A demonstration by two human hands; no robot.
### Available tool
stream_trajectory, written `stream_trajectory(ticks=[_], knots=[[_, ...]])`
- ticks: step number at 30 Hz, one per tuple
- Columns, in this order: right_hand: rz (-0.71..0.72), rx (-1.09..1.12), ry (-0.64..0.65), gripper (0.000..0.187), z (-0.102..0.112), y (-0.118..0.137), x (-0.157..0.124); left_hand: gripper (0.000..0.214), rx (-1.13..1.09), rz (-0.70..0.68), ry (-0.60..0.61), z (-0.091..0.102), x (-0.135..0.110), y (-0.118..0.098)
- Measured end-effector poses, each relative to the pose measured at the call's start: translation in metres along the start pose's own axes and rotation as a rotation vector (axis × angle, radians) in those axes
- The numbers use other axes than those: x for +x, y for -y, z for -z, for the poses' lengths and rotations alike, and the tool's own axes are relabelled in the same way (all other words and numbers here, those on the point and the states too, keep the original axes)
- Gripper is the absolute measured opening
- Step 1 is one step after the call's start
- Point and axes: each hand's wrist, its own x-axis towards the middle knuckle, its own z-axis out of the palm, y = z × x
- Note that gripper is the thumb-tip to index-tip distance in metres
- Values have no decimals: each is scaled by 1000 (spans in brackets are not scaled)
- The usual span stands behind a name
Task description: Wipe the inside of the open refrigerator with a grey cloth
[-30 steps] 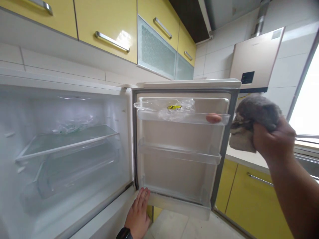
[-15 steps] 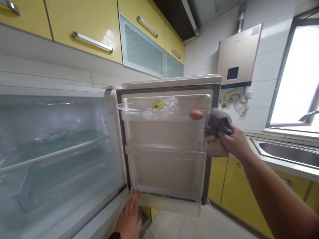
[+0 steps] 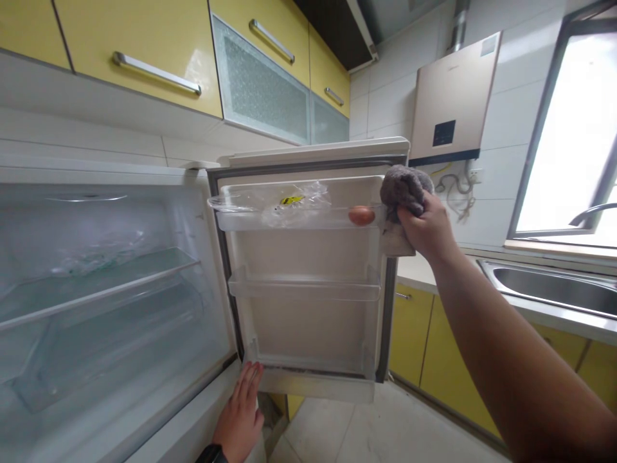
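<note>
My right hand (image 3: 427,228) is closed on a grey cloth (image 3: 402,188) and presses it against the upper right edge of the open fridge door (image 3: 308,270). My left hand (image 3: 240,415) lies flat with its fingers stretched out on the lower front edge of the fridge body, near the door hinge. In the door's top shelf (image 3: 299,218) lie an egg (image 3: 361,215) and a crumpled clear plastic bag (image 3: 289,204) with a yellow mark.
The fridge interior (image 3: 106,283) at left has a glass shelf with a clear bag on it and a drawer below. Yellow wall cabinets (image 3: 154,58) hang above. A steel sink (image 3: 554,289), counter and yellow base cabinets stand at right under a window; a water heater (image 3: 450,103) hangs on the wall.
My right hand has carried the cloth leftward and up from beside the door onto the door's upper right edge. The view has shifted right; my left hand stays put.
</note>
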Motion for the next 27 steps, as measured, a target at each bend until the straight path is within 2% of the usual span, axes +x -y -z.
stream_trajectory(ticks=[3, 8, 11, 14, 16, 19, 24, 27], knots=[[-44, -2, 46, 29, -5, -13, -26, 82, -6, -13, -28, -2, 0, 0], [-118, 57, 239, 33, -17, -58, -109, 79, -6, -25, -42, 0, 2, -3], [-116, 68, 336, 28, -21, -82, -158, 75, -5, -26, -46, 2, 4, -6], [-106, 94, 423, 29, -22, -98, -187, 74, -12, -24, -47, 5, 6, -10], [-100, 100, 433, 34, -24, -105, -189, 74, -13, -18, -48, 7, 6, -13], [-93, 110, 352, 40, -27, -104, -163, 73, -3, -22, -49, 8, 6, -15], [-23, 155, 195, 41, -29, -72, -92, 72, 29, -29, -64, 6, 7, -14], [-24, 159, 107, 42, -32, -52, -80, 69, 37, -41, -88, 4, 7, -11]])
